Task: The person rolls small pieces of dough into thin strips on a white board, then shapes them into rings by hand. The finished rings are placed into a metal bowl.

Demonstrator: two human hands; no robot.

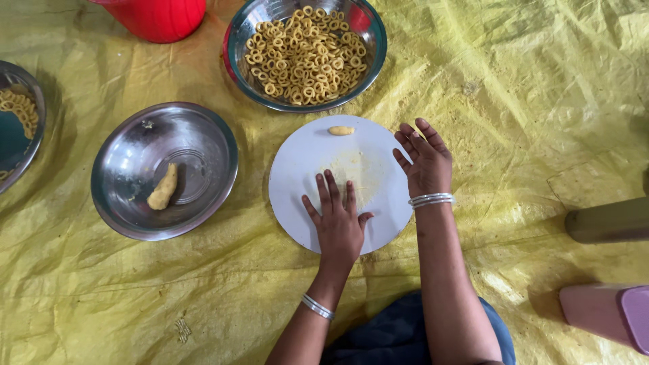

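On a crinkled yellow plastic sheet, your left hand presses flat, fingers spread, on a round white board dusted with flour. Your right hand hovers at the board's right edge, open and holding nothing. A small dough piece lies near the far rim. A steel bowl on your left holds a dough lump; a bowl of ring-shaped snacks sits beyond. A red container and another bowl are cut off by the frame.
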